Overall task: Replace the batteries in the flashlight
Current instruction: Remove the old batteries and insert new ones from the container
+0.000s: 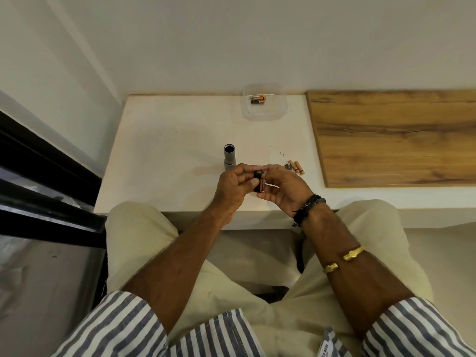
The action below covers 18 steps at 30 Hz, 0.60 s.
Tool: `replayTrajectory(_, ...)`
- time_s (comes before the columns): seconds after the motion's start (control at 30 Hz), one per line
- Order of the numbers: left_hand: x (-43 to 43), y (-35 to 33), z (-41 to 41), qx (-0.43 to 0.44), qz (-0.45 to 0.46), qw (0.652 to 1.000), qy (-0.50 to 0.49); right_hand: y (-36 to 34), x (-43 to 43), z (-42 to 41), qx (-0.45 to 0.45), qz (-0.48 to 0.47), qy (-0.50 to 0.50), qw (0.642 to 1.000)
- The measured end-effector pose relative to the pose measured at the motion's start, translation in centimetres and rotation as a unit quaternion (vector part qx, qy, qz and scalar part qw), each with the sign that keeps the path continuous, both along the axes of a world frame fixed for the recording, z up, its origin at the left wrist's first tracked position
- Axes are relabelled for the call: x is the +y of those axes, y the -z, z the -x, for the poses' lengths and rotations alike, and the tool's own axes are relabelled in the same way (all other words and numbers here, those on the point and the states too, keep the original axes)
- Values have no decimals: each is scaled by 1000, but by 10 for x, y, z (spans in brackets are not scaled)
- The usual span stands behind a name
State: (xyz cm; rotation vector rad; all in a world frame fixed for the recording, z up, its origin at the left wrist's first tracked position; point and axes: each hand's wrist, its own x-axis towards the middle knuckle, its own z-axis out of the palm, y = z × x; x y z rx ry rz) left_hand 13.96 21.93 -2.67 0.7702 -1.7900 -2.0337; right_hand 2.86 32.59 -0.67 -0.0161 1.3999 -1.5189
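Note:
The grey flashlight body (229, 157) stands upright on the white table (164, 155) with its open end up, just beyond my left hand. Between both hands is the black battery holder (258, 182) with a copper-and-black battery in it. My left hand (233, 188) grips the holder's lower part with thumb and fingers. My right hand (284, 188) holds its top end with the fingertips. Two loose batteries (296, 167) and the round tail cap (289, 166) lie on the table to the right of my hands.
A clear plastic container (265, 105) with two batteries (258, 99) sits at the back of the table by the wall. A wooden board (396, 137) covers the right side. A dark window frame (43, 176) runs along the left.

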Motion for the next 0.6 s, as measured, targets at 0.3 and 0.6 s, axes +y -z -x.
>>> replayTrajectory(0.3,9,3,4,-1,67,998,4,-3,-4,-1,-23,-16,24,999)
replayTrajectory(0.6,10,4,5,-8,18,999,-45,-10,-3,-3,56,-61,49,995)
